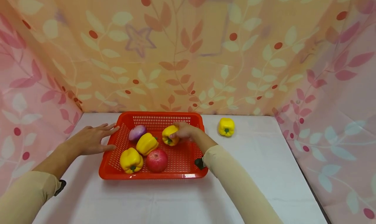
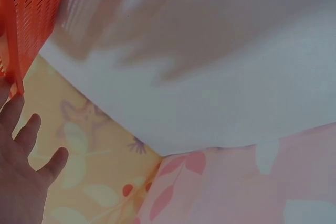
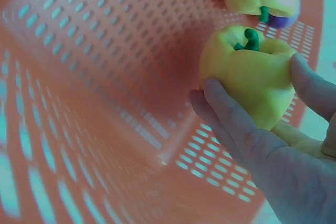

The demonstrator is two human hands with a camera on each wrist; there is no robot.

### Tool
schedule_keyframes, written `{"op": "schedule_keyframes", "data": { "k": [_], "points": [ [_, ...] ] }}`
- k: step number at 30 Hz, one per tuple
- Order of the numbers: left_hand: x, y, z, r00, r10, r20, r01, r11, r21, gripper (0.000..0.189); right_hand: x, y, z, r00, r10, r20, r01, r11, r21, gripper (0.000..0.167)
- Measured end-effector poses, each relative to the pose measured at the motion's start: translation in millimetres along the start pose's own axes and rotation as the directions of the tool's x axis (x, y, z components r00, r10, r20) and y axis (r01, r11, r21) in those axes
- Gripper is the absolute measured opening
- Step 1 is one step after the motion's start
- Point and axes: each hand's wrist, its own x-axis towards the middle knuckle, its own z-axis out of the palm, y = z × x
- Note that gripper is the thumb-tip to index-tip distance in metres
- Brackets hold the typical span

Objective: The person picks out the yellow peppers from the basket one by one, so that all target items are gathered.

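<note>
A red plastic basket (image 1: 152, 176) with slotted walls stands on the white table. Inside its right half, my right hand (image 1: 185, 131) grips a yellow bell pepper (image 1: 168, 135) with a green stem; the right wrist view shows fingers and thumb on opposite sides of this pepper (image 3: 252, 77). My left hand (image 1: 94, 139) has its fingers spread, with the fingertips right at the basket's left rim. Left of the held pepper lie a purple onion (image 1: 137, 132), a yellow bell pepper (image 1: 147, 144), another yellow bell pepper (image 1: 131, 160) and a reddish-pink pomegranate (image 1: 157, 160).
One more yellow bell pepper (image 1: 226, 127) sits on the white tabletop (image 1: 252, 171), right of the basket near the back. Floral cloth walls (image 1: 176, 54) enclose the table at the back and both sides.
</note>
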Motion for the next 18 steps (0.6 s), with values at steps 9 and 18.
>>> {"op": "schedule_keyframes", "data": {
  "k": [9,18],
  "points": [
    [-1.0,0.5,0.2,1.000,0.008,-0.017,-0.008,1.000,0.011,0.085,-31.4,-17.3,-36.5,0.984,-0.162,0.070,0.167,0.982,-0.086,0.072],
    [-1.7,-0.3,-0.3,1.000,0.003,-0.005,-0.003,1.000,0.012,0.086,-64.9,-26.3,-89.7,0.970,-0.238,0.056,0.241,0.969,-0.052,0.074]
  ]
}}
